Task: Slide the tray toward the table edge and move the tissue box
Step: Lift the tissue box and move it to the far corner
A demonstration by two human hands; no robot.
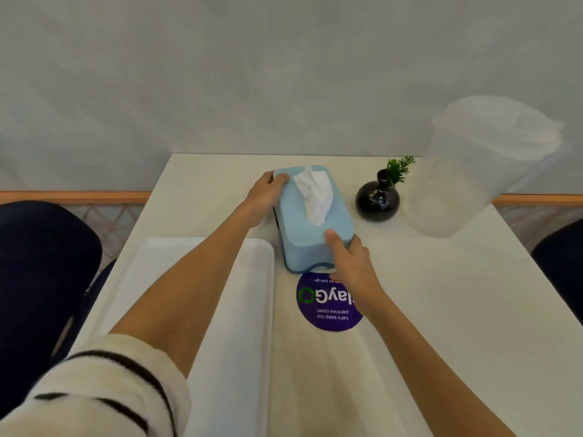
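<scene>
A light blue tissue box [303, 230] with a white tissue sticking out of its top sits on the white table [441, 310], just past the middle. My left hand [263, 197] grips its far left corner, thumb on top. My right hand [351, 263] holds its near right corner, thumb on the lid and fingers down the side. A white tray [239, 310] lies at the left of the table, reaching the near edge; my left forearm crosses over it.
A round black vase [377, 200] with a green sprig stands right of the box. A clear plastic jug [479, 165] stands at the far right. A purple round sticker [328, 310] lies in front of the box. Dark chairs flank the table.
</scene>
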